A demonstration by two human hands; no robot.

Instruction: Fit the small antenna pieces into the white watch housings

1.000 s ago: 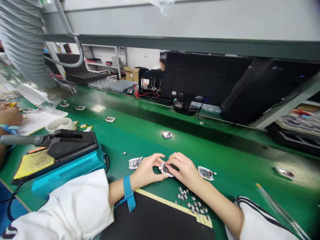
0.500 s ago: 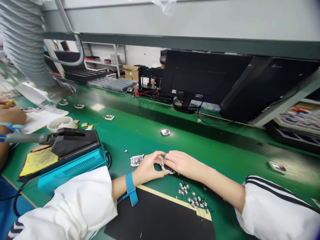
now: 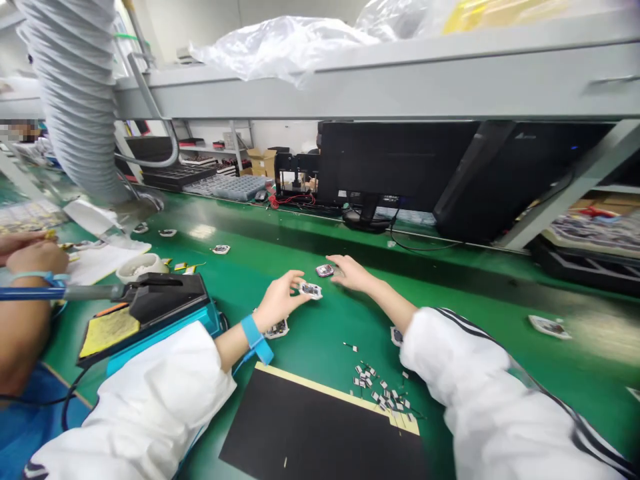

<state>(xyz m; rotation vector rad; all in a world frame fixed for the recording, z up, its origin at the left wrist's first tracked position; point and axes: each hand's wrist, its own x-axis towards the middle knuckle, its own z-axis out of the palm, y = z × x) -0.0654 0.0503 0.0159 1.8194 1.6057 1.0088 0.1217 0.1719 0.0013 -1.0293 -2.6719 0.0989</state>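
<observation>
Reference: black mat (image 3: 310,430). Beyond its far edge: a passable strip of green bench (image 3: 317,343), between the left cased board (image 3: 277,329) and the right one (image 3: 396,336). Farther beyond: the worker's two hands, left (image 3: 280,297) and right (image 3: 353,273), with a narrow gap. At its far right corner: scattered small parts (image 3: 384,395), obstructing. Left: soldering-iron stand (image 3: 167,299), blocking.

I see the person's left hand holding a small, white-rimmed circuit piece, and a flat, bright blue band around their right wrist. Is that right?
Not quite: the flat, bright blue band is around the left wrist, not the right, as the head view shows. The left hand does hold the small, white-rimmed circuit piece.
</observation>
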